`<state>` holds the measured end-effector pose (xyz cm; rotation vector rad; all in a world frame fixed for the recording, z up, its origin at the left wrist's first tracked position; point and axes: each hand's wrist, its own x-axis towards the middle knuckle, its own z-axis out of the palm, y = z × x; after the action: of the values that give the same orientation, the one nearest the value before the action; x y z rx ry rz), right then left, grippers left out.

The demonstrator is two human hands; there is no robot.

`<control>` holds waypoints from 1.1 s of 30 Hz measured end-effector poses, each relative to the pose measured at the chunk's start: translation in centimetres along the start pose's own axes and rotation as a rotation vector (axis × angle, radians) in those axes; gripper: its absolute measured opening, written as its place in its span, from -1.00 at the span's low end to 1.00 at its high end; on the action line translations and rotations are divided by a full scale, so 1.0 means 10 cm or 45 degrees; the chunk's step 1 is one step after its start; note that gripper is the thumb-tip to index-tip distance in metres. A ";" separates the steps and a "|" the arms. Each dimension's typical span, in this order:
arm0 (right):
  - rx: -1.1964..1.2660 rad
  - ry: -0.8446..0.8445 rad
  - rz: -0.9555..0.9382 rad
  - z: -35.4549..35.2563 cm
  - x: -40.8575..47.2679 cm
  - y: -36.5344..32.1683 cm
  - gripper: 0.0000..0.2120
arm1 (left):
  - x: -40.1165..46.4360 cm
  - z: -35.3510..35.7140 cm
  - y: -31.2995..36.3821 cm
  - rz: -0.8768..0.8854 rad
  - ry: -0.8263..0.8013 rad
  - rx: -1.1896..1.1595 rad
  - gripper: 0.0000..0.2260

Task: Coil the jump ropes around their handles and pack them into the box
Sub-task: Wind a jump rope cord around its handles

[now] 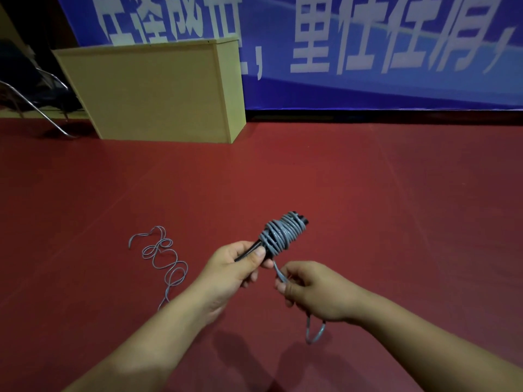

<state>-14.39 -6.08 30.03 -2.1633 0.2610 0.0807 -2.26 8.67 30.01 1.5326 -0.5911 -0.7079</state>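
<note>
My left hand [236, 265] grips the black handles [250, 250] of a jump rope, held above the red floor. Grey rope [283, 234] is wound in many turns round the handles' far part. A short stretch of that rope runs down from the coil into my right hand [308, 290], which pinches it. Below my right hand a small loop of the rope [314, 333] hangs out. The loose grey rope [164, 258] lies in curls on the floor to the left of my left arm.
A tall tan box-like cabinet [158, 89] stands on the red floor [368, 193] at the back left. Metal chair legs [31, 106] show at the far left. A blue banner [368, 52] with white characters covers the back wall.
</note>
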 end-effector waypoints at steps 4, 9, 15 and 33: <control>0.162 -0.038 0.066 -0.01 0.00 -0.01 -0.92 | 0.04 -0.02 -0.04 0.000 0.124 0.135 -0.90; 0.213 -0.063 0.153 0.00 -0.02 -0.02 -0.89 | 0.08 0.00 -0.07 0.016 0.262 0.281 -0.95; 0.153 -0.131 0.213 -0.01 -0.04 -0.05 -0.88 | 0.11 0.01 -0.10 0.020 0.333 0.506 -0.94; -0.166 0.057 -0.103 -0.13 -0.05 -0.01 -0.83 | 0.11 -0.10 -0.10 0.090 0.248 0.958 -0.83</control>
<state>-14.92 -6.97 30.95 -2.3050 0.1985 0.0031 -0.81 8.57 28.95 2.2278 -0.8087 -0.2724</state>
